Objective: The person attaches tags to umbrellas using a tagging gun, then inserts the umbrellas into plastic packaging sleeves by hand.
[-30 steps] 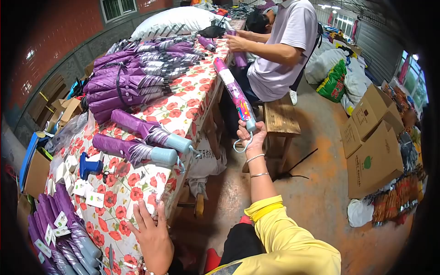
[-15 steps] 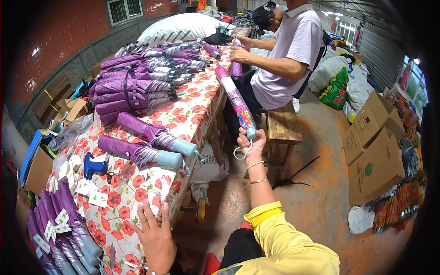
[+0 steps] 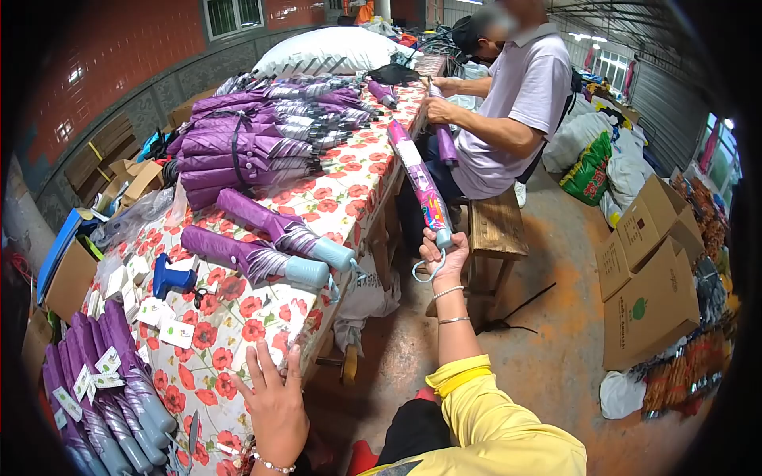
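My right hand point(image 3: 446, 255) is closed around the grey handle of a folded umbrella point(image 3: 421, 184) with a pink, brightly printed cover. It tilts up and away beside the table edge, and a light blue wrist cord loops beneath my hand. My left hand point(image 3: 275, 404), fingers spread, rests at the near edge of the flowered tablecloth point(image 3: 208, 403) holding nothing. Two purple folded umbrellas point(image 3: 238, 252) with grey handles lie ahead of it. Left of my hand sit a stack of tagged purple umbrellas point(image 3: 107, 397), scissors point(image 3: 193, 432) and white tags point(image 3: 176, 333).
A blue tagging gun point(image 3: 172, 278) lies among the tags. Farther back are a tied bundle of purple umbrellas point(image 3: 230, 151) and a white sack point(image 3: 325, 51). A co-worker point(image 3: 516, 119) handles another umbrella beside a wooden stool point(image 3: 498, 226). Cardboard boxes point(image 3: 649, 305) stand at right.
The view has shifted slightly, so the table and co-worker appear farther right. The co-worker's umbrella hangs a little lower. My grip on the printed umbrella and my spread left hand look the same.
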Motion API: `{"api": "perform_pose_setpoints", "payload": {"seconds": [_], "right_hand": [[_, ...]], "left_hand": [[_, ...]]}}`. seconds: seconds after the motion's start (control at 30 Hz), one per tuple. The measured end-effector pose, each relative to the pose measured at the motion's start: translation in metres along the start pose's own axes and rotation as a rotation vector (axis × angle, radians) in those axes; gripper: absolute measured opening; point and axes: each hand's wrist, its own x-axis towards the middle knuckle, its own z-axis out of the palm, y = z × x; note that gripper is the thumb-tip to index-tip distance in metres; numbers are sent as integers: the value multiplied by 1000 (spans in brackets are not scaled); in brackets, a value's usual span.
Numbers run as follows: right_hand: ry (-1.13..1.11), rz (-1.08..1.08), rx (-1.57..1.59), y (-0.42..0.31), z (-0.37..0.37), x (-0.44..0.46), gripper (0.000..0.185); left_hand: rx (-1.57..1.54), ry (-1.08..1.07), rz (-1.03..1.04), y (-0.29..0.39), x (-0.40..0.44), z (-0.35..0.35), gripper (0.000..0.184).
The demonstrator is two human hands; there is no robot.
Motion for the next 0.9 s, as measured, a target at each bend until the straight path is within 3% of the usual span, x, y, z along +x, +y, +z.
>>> {"api": "perform_pose_setpoints", "payload": {"seconds": [0.23,0.33,0.43,0.47,0.5,0.57,0.6,0.63,0.7,0.77,0.83,0.9], "right_hand": [[-8,-13,22,25,68,-59,44],[-71,195,59,44,97,-106,48],[-168,399,99,78,132,-159,60],[0,402,23,94,154,-177,68],[171,409,-52,112,179,-196,77],[-161,555,-154,143,214,-218,90],[-239,628,-294,158,226,-224,93],[-332,603,-476,177,238,-227,88],[-495,580,-808,200,249,-235,87],[-854,474,-1052,225,260,-246,77],[-878,497,-959,260,248,-271,70],[-1158,551,-930,287,254,-275,55]], "left_hand": [[-20,41,22,-5,-3,3,60],[-63,121,15,2,-7,-10,64],[-627,124,91,-18,-3,-11,62],[-1283,256,76,-20,2,2,68],[-1611,277,-35,-16,-3,-19,73],[-2115,331,72,-4,-23,-52,65],[-2097,407,72,7,-37,-72,53],[-2100,698,-185,21,-49,-87,39],[-2058,689,-194,-12,-80,-89,34],[-1856,924,-242,-36,-112,-106,31],[-1654,1124,-215,-66,-146,-125,31],[-1408,1260,-160,-105,-191,-145,27]]}}
